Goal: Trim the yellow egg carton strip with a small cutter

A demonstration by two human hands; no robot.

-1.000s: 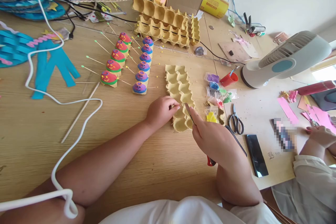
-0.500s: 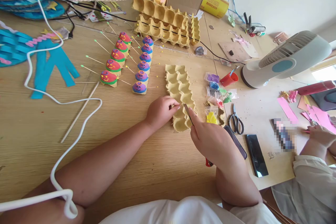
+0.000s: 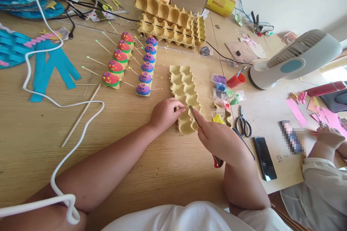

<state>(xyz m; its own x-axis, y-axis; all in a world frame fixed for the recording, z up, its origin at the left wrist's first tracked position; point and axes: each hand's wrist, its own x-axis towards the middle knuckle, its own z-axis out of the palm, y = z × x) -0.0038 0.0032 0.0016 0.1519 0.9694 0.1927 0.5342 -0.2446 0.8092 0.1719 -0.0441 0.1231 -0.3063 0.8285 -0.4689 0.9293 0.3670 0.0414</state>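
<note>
Carton (image 3: 192, 89) of pale pulp lies cups-up on the table (image 3: 130, 148) in front of you, two rows of hollows, long axis running away from your body, far end leaning slightly left. Your left hand (image 3: 166, 115) is at its left long edge, in the near half, thumb and fingers drawn together at the rim; cannot tell whether the wall is pinched between them or only pressed. Your right hand (image 3: 218, 139) comes in from the right, closed around a knife (image 3: 193, 114), forefinger laid along the blade; most of the handle is hidden by the palm. Key relation: blade slants across the carton's long axis, tip pointing away and left, over the middle ridge between the rows, just beside the left fingertips. Contact of edge with pulp not resolved. Both hands reach the carton, left on its left flank, right over its right row. Just right of it: small bags of coloured material (image 3: 219, 79); farther right, scissors (image 3: 243, 124). Left: painted cup strips (image 3: 119, 56), apart from the carton.
</note>
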